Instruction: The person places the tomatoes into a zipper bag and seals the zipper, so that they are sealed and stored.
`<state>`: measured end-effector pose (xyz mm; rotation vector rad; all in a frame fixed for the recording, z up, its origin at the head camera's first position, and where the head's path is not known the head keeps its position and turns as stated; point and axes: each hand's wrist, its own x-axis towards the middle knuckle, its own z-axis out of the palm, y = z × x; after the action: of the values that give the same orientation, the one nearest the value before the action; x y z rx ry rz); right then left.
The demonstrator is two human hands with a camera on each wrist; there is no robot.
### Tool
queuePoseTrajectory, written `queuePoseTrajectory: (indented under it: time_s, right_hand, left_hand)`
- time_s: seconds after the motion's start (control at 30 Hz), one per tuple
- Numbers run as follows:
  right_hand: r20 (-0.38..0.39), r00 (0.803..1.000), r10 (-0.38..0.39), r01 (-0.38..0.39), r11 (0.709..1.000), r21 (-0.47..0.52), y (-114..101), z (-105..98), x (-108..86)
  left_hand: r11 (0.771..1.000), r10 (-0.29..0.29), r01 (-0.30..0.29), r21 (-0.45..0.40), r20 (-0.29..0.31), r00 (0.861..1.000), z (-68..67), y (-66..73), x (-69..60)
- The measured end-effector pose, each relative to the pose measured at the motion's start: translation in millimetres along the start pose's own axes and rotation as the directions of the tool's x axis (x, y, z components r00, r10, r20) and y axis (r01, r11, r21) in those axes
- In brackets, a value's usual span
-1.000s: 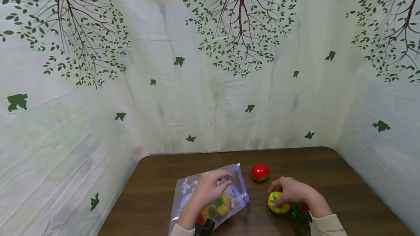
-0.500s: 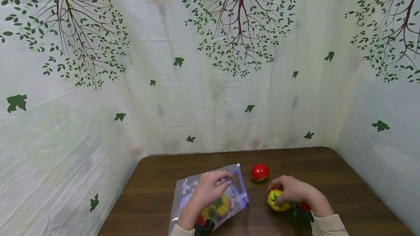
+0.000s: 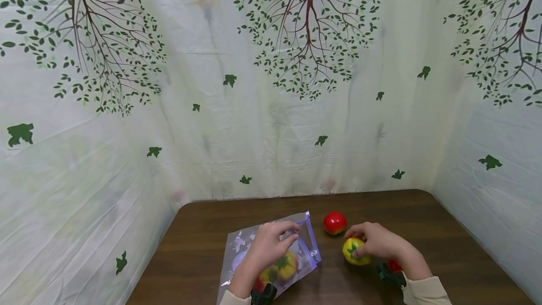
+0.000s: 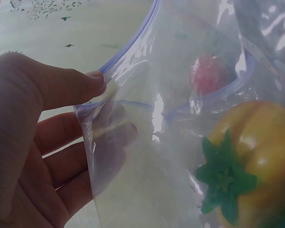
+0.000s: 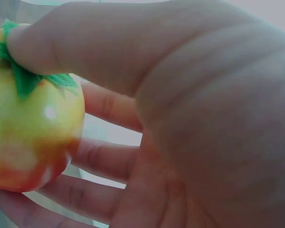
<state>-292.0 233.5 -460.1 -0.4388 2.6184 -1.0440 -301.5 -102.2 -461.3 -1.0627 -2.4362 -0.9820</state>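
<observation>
My left hand [image 3: 270, 244] pinches the purple-edged mouth of a clear zip bag [image 3: 237, 241] near its upper side; in the left wrist view the thumb is on the near face and the other fingers are behind the film. Inside the bag lies a yellow fruit [image 4: 256, 156] with a green star-shaped calyx, and a second one with red on it beside it. My right hand [image 3: 378, 243] grips a yellow fruit [image 3: 353, 252], whose underside shows red in the right wrist view, thumb [image 5: 42, 47] on its green calyx [image 5: 26, 78].
A red round fruit [image 3: 335, 223] sits on the brown table [image 3: 203, 229] behind and between the hands. Another red thing [image 3: 394, 265] shows partly behind the right wrist. A cloth with printed trees and leaves [image 3: 275, 154] surrounds the table's back and sides.
My right hand has moved slightly away from me with the yellow fruit, a little leftward and nearer the red fruit. The left hand and the bag have stayed in place.
</observation>
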Motion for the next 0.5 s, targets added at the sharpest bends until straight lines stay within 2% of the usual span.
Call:
queuePoseTrajectory:
  time_s: [0.2, 0.5]
  right_hand:
    - [-0.035, 0.999, 0.001, -0.001, 1.000, -0.003, -0.5, 0.1, 0.3]
    - [-0.079, 0.995, -0.055, 0.056, 0.998, 0.012, -1.4, -0.1, 1.1]
  left_hand:
    - [1.000, -0.006, 0.006, -0.012, 0.000, 1.000, -0.5, 0.4, -0.2]
    - [1.000, 0.001, -0.001, 0.000, -0.003, 1.000, -0.9, 2.0, -0.4]
